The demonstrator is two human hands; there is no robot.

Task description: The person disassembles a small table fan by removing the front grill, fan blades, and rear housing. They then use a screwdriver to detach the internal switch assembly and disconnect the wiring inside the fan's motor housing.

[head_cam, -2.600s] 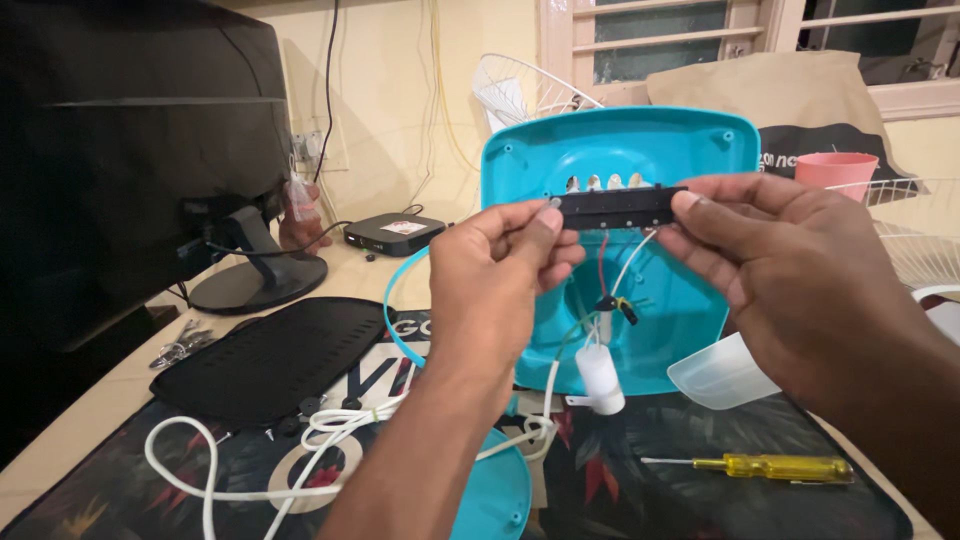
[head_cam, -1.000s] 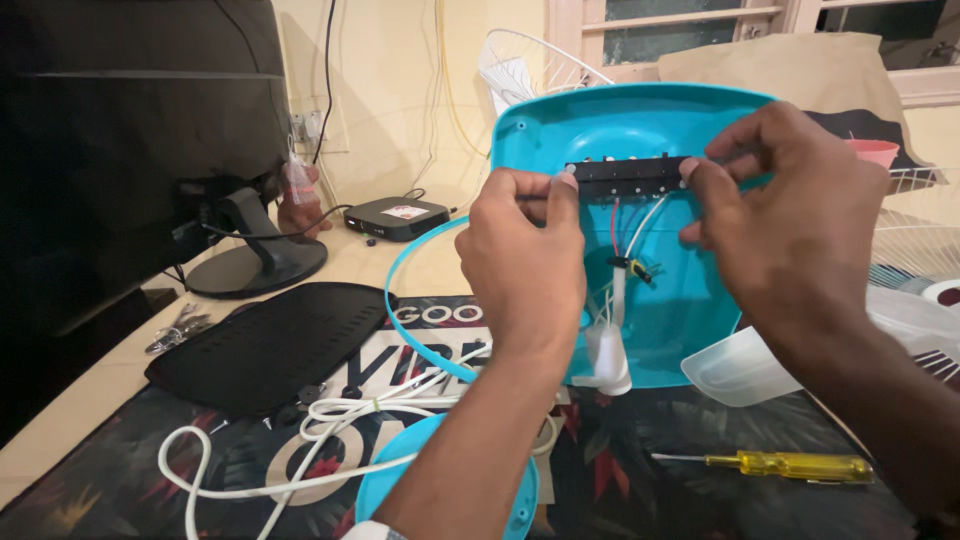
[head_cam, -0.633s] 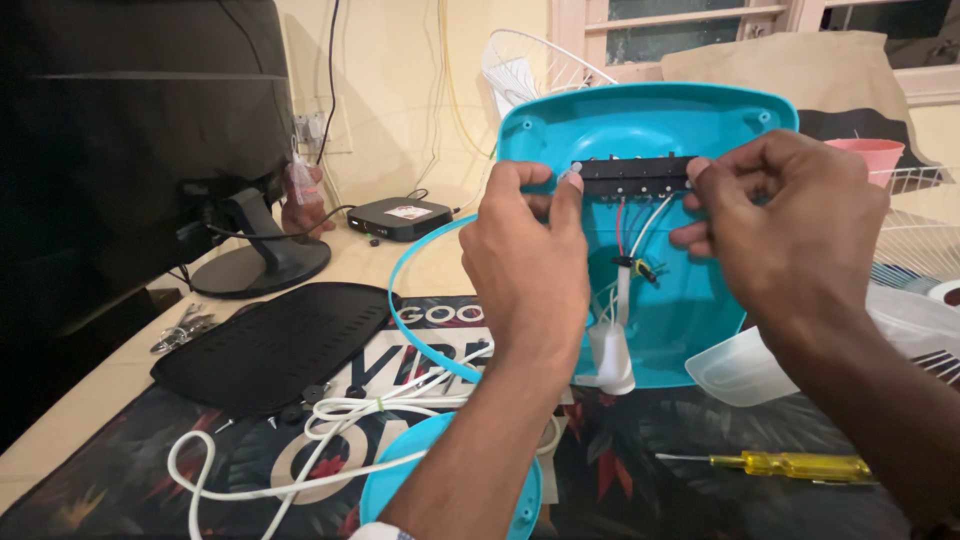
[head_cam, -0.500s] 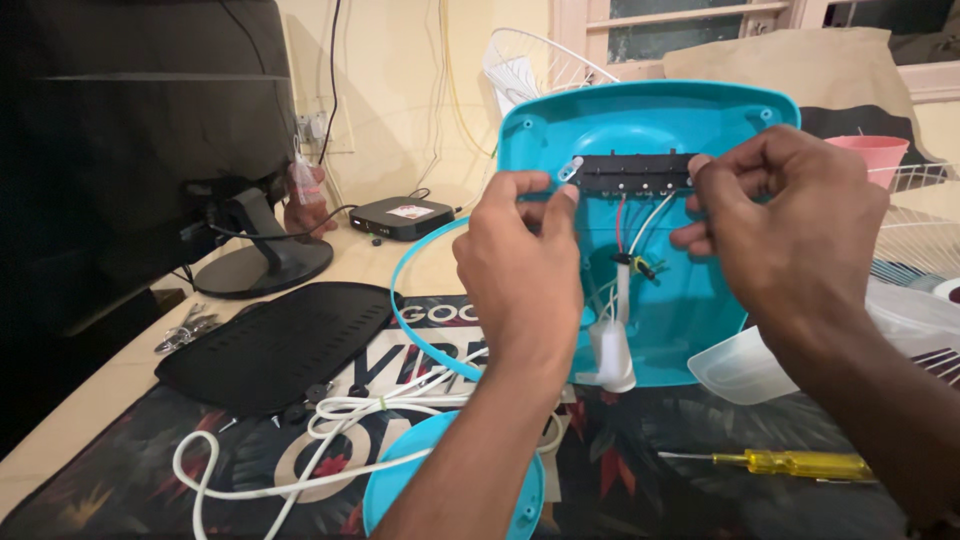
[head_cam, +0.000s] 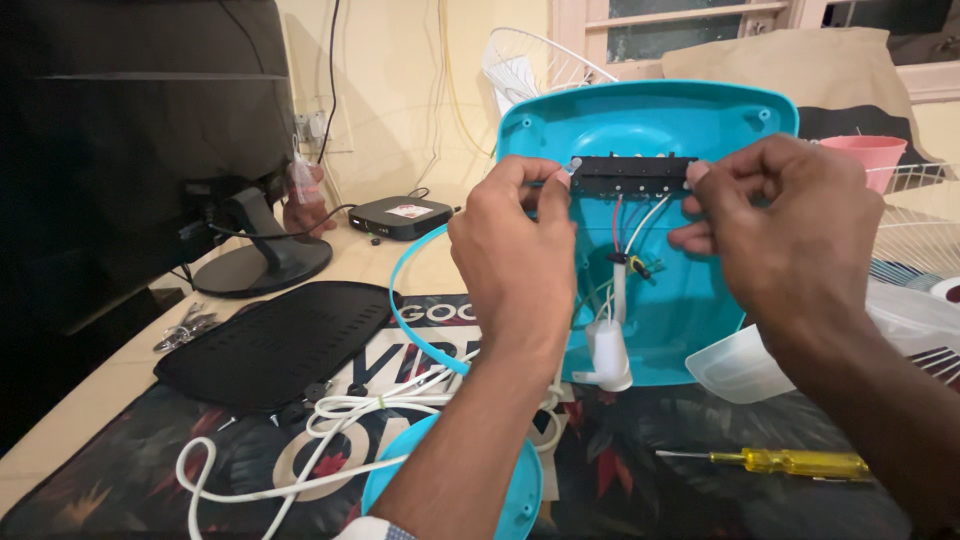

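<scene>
My left hand (head_cam: 515, 250) and my right hand (head_cam: 785, 225) hold a long black switch block (head_cam: 630, 174) by its two ends, in front of an upright teal plastic fan shell (head_cam: 690, 120). Red, white and other wires (head_cam: 628, 225) hang from the block down to a white capacitor (head_cam: 607, 352) resting at the shell's foot. My left thumb and forefinger pinch the block's left end, where a small pale tip shows. My right fingers grip its right end.
A yellow-handled screwdriver (head_cam: 785, 463) lies at the front right. A clear plastic tub (head_cam: 740, 365), a black grille panel (head_cam: 275, 340), a coiled white cable (head_cam: 340, 420), a teal disc (head_cam: 510, 500), a monitor stand (head_cam: 265, 262), a small black box (head_cam: 400, 215) and a pink cup (head_cam: 875, 155) surround the work.
Both hands have lifted the switch block higher against the teal shell and drawn closer to the camera. My left fingers have shifted to pinch its left end.
</scene>
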